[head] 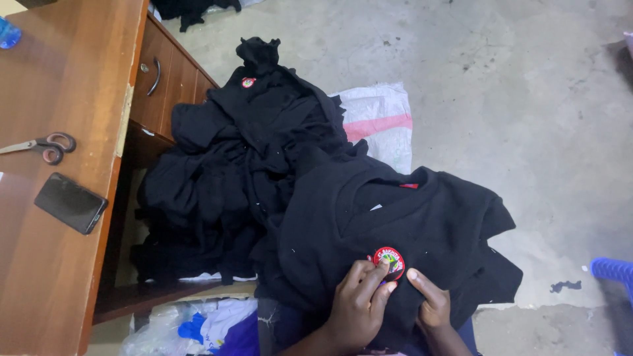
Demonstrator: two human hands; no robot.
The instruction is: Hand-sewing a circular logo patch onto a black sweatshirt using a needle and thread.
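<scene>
Near bottom centre, left hand [359, 304] curls its fingertips onto a round red badge [389, 262] on the black sweater [395, 217], pinching at the badge edge. Right hand [432, 304] lies just right of it, fingers loosely closed, pressing the cloth. Pile of black garments [237, 171] behind, left. Scissors [45, 146] and dark phone [70, 203] rest on wooden desk [59, 79], far left.

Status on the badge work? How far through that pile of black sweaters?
Done: one sweater on the pile already carries a round badge. In hand: left hand and right hand press a red badge onto the top sweater. Left: the rest of the pile shows no badges; count unclear.
</scene>
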